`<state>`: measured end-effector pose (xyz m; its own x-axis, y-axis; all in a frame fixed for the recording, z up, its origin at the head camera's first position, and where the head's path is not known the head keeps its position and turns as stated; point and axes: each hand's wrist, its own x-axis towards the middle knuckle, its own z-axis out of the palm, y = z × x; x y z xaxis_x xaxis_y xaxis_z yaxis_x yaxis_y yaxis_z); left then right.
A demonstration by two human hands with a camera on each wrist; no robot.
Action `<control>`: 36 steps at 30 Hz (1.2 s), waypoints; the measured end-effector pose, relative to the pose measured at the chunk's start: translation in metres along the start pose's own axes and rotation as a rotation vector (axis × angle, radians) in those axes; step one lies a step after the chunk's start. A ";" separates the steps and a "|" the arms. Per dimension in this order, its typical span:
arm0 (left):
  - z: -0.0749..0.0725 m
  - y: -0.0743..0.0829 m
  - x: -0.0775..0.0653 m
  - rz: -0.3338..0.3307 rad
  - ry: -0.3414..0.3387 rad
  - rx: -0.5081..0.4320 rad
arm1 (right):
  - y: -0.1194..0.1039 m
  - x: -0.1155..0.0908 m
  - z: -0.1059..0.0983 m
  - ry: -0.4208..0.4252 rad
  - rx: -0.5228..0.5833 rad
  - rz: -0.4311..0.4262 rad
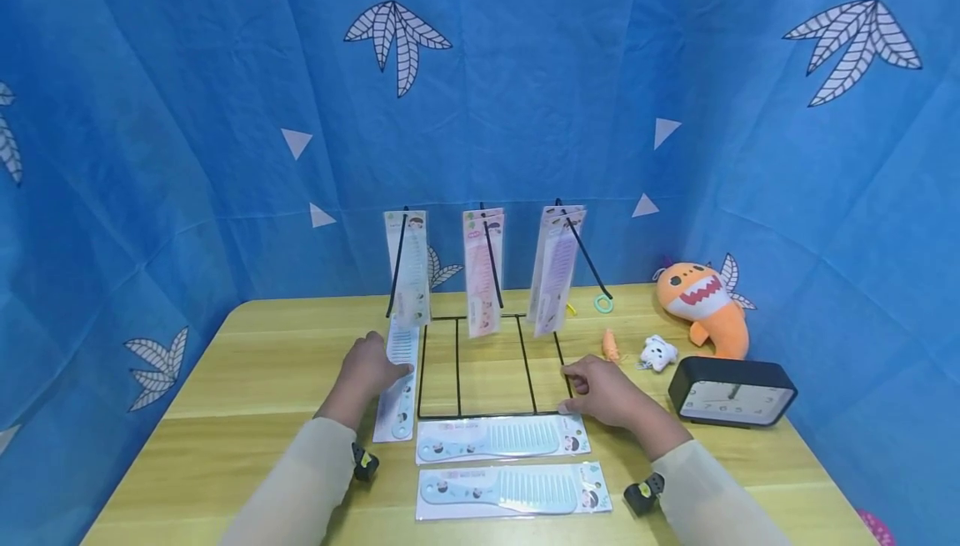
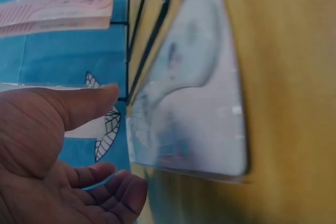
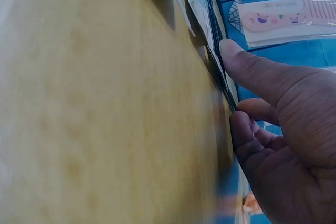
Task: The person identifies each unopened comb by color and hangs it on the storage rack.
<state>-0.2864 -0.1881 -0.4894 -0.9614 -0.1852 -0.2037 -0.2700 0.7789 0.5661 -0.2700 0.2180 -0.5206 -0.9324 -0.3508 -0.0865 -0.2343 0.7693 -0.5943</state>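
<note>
My left hand (image 1: 369, 364) is over a packaged light-blue comb (image 1: 396, 413) lying lengthwise on the table. In the left wrist view its thumb and curved fingers stand apart with nothing between them, beside that package (image 2: 199, 114). My right hand (image 1: 600, 388) is at the front right corner of a black wire rack (image 1: 480, 417), thumb and fingertips spread along the wire (image 3: 223, 85). Two more packaged light-blue combs, a nearer one (image 1: 517, 492) and a farther one (image 1: 502, 438), lie crosswise before the rack. From its hooks hang a pale-blue comb (image 1: 411, 271), pink combs (image 1: 483, 279) and purple combs (image 1: 558, 279).
Right of the rack are an orange shark plush (image 1: 708, 308), a black clock (image 1: 731, 392), a small white toy (image 1: 658, 353), a small orange item (image 1: 611, 346) and a green ring (image 1: 603, 303). A blue patterned curtain (image 1: 480, 112) surrounds the wooden table (image 1: 285, 346).
</note>
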 end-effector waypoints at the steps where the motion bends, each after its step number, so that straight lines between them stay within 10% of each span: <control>1: 0.002 0.000 -0.001 -0.001 0.000 0.005 | 0.000 0.000 0.000 0.000 0.001 0.001; 12: 0.008 -0.005 -0.009 -0.020 0.044 0.051 | 0.000 0.000 0.000 0.008 -0.004 0.004; 36: -0.046 -0.060 -0.014 -0.084 0.019 0.145 | 0.001 0.000 0.001 0.005 0.001 -0.010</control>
<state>-0.2597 -0.2601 -0.4835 -0.9369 -0.2635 -0.2299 -0.3403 0.8383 0.4259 -0.2699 0.2179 -0.5220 -0.9313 -0.3560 -0.0768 -0.2435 0.7655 -0.5956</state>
